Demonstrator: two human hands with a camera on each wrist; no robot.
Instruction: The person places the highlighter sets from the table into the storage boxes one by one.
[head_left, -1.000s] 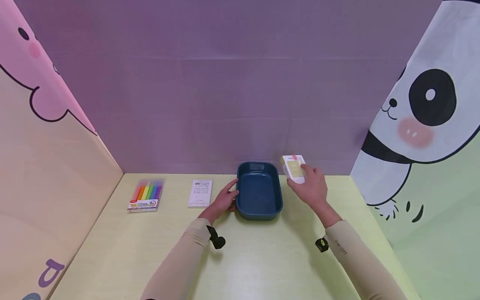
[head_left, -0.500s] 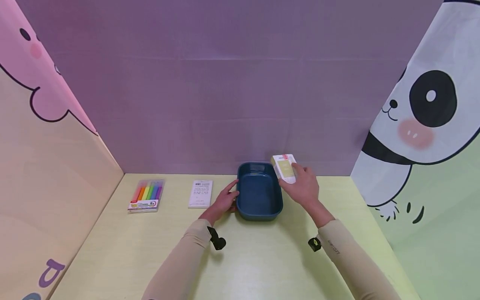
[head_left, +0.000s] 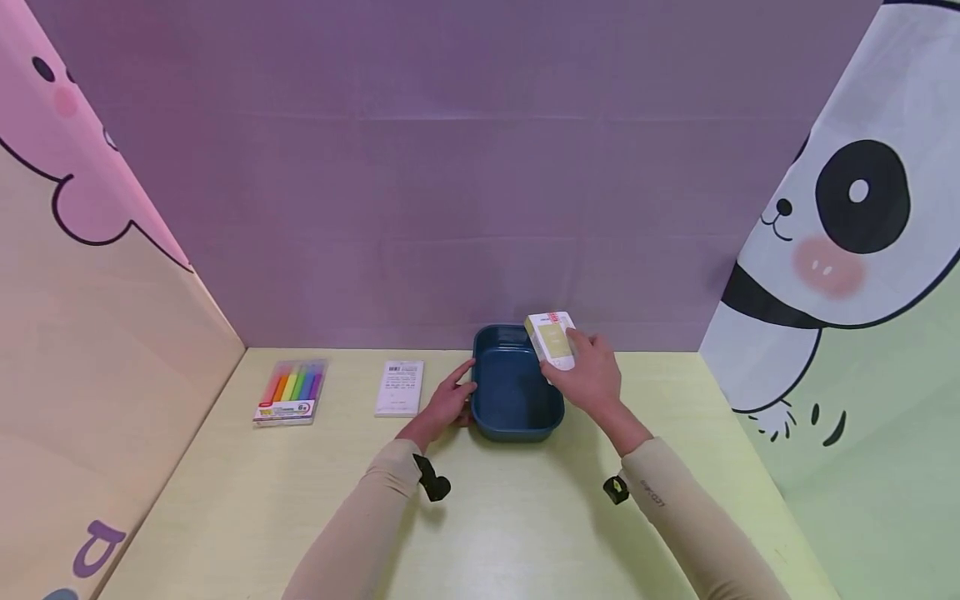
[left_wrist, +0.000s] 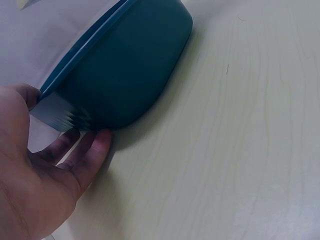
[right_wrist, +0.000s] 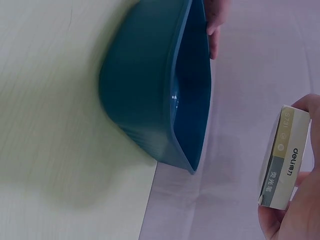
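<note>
My right hand (head_left: 596, 379) grips a small white and yellow highlighter box (head_left: 553, 340) between thumb and fingers. The box hangs tilted over the right rim of a dark blue rectangular bin (head_left: 517, 434). In the right wrist view its printed side (right_wrist: 285, 157) shows, and the box is apart from the bin wall (right_wrist: 142, 75). My left hand (head_left: 447, 402) rests with extended fingers against the bin's left side. In the left wrist view, its fingertips (left_wrist: 102, 140) touch the bin's outer wall low down. The bin stands upright on the table.
Left of the bin lies a flat white printed packet (head_left: 400, 388). Farther left is a clear case of rainbow-coloured pens (head_left: 292, 392). A purple backdrop (head_left: 480, 183) rises behind the pale wooden table (head_left: 510, 533), with printed panels on both sides.
My right hand has moved left with the highlighter box, from beside the bin to over its right rim. The left hand and the bin have stayed put.
</note>
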